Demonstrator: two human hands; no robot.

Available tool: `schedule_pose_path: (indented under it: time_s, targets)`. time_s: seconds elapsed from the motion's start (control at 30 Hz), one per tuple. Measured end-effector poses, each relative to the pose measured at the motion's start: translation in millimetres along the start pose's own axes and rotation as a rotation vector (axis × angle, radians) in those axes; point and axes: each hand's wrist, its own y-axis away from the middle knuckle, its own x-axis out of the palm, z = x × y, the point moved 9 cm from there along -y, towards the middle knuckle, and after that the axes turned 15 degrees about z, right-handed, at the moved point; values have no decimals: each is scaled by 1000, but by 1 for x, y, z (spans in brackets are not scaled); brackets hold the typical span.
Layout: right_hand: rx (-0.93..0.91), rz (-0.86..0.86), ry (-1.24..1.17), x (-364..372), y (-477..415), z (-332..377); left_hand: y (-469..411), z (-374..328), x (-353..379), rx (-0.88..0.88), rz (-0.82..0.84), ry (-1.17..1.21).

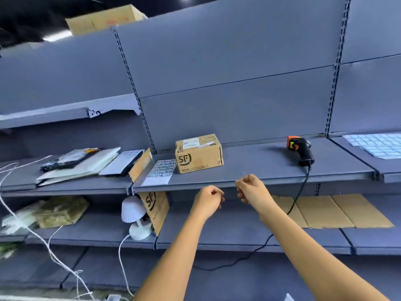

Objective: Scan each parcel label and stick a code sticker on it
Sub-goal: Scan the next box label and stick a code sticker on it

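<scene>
Parcel (198,154), a brown cardboard box printed with "SF", is sitting on the grey shelf (260,170) a little beyond both hands, with its white shipping label (191,143) facing up on the top.

Left hand (208,198) is hovering just below the shelf's front edge, fingers curled into a loose fist with nothing showing in them. Right hand (251,189) is hanging close beside it at the shelf edge, fingers likewise curled in and holding nothing that can be seen. The two hands are nearly touching, and neither is touching the box.

Just left of the parcel, a sticker sheet (161,169) with rows of small printed codes is lying flat on the shelf. Well to the right, a black scanner (300,152) with an orange head is lying on the same shelf, its cable (297,198) drooping over the front edge. Farther right, sheets of blank labels (377,144) are lying on the neighbouring shelf. Below, flattened cardboard (325,211) is covering the lower shelf, and a white lamp (134,213) is standing to the left.
</scene>
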Motion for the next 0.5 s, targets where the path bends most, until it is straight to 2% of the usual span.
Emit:
schedule_pose_path:
  time_s: [0.5]
  targets:
    - [-9, 64, 88, -12, -106, 34, -98, -32, -62, 38, -110, 10]
